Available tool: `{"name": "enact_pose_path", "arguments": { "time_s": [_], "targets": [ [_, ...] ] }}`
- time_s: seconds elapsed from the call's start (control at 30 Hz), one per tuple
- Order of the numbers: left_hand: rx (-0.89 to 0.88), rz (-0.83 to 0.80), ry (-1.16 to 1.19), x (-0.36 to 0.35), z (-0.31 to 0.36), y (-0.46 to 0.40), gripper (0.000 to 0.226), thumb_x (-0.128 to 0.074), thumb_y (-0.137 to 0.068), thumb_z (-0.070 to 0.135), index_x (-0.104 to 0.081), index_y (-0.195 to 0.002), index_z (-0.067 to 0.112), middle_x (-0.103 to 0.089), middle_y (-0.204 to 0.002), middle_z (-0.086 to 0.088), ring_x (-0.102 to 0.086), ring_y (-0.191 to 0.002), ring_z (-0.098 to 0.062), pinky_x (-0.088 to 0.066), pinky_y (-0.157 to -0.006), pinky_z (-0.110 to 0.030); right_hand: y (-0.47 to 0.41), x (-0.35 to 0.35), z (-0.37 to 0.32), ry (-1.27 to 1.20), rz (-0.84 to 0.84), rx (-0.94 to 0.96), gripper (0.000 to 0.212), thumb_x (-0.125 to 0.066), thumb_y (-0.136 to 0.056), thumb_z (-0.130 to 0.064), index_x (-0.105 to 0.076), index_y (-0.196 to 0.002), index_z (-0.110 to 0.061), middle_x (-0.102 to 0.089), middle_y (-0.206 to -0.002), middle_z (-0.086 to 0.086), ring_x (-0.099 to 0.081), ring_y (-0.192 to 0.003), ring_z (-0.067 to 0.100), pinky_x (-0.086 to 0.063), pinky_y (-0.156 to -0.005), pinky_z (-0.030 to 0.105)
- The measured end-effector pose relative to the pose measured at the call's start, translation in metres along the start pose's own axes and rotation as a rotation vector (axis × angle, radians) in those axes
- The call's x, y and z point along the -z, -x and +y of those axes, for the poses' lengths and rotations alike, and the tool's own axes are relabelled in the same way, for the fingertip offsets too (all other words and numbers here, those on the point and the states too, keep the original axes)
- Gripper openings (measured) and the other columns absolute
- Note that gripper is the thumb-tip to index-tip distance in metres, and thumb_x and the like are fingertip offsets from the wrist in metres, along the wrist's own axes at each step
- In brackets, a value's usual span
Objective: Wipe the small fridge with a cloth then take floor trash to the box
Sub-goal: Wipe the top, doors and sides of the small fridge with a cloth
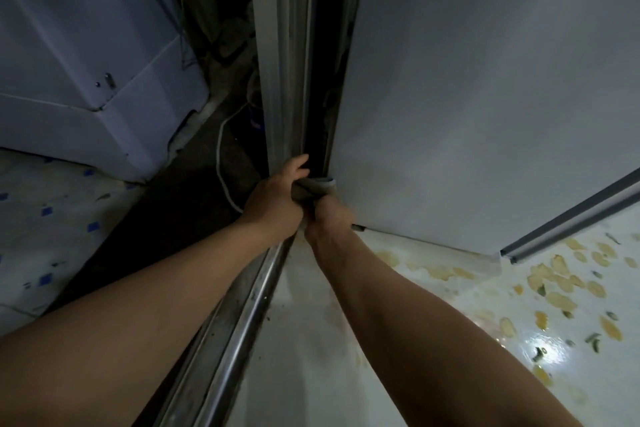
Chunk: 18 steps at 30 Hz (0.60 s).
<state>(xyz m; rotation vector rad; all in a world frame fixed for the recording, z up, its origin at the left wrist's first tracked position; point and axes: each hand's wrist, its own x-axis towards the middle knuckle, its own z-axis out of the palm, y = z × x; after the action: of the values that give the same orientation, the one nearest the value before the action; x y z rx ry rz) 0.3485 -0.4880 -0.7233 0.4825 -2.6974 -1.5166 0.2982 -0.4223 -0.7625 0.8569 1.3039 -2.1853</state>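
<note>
we have both bare forearms stretched forward and down, running from the lower corners up to meet near the middle of the view. our left hand [277, 198] lies with its back turned up, fingers reaching forward and loosely bent at the tips, the thumb side pressed against our right hand [330, 218]. the right hand is curled into a fist with its knuckles forward, wrist bent slightly inward. the two hands touch each other, both closed around a bunched cloth [317, 188] that shows between them. no sleeves cover either arm
</note>
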Motion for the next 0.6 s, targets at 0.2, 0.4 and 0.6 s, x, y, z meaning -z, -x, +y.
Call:
{"name": "enact_pose_path", "arguments": {
  "time_s": [0.2,0.4,0.6],
  "targets": [
    [0.036,0.069,-0.011,0.023,0.012,0.016,0.083,-0.048,-0.077,-0.015,-0.03,-0.144,0.029,-0.045,-0.144,0.003,-0.049,-0.125,-0.017,-0.042,-0.101,-0.033,0.022,0.002,-0.007,0.048,-0.073,0.109,0.031,-0.037,-0.09,0.012,-0.058,-0.112,0.003,-0.059,-0.103,0.021,-0.06,-0.082,0.032,-0.052,-0.073,0.037],
    [0.024,0.064,-0.029,0.031,0.035,0.036,0.08,-0.047,-0.078,-0.015,-0.03,-0.144,0.028,-0.044,-0.145,0.002,-0.042,-0.13,-0.014,-0.043,-0.102,-0.031,0.06,0.027,-0.038,0.264,-0.116,0.265,0.031,-0.036,-0.089,0.015,-0.059,-0.108,0.003,-0.058,-0.084,0.019,-0.056,-0.071,0.032,-0.048,-0.059,0.039],
    [0.079,0.016,-0.109,0.04,0.088,0.072,0.077,-0.051,-0.081,-0.011,-0.029,-0.145,0.026,-0.044,-0.145,0.001,-0.041,-0.132,-0.018,-0.038,-0.103,-0.028,0.122,0.057,-0.09,0.381,0.001,0.275,0.04,-0.042,-0.083,0.018,-0.054,-0.113,-0.005,-0.057,-0.087,0.021,-0.05,-0.063,0.027,-0.04,-0.051,0.034]
  ]
}}
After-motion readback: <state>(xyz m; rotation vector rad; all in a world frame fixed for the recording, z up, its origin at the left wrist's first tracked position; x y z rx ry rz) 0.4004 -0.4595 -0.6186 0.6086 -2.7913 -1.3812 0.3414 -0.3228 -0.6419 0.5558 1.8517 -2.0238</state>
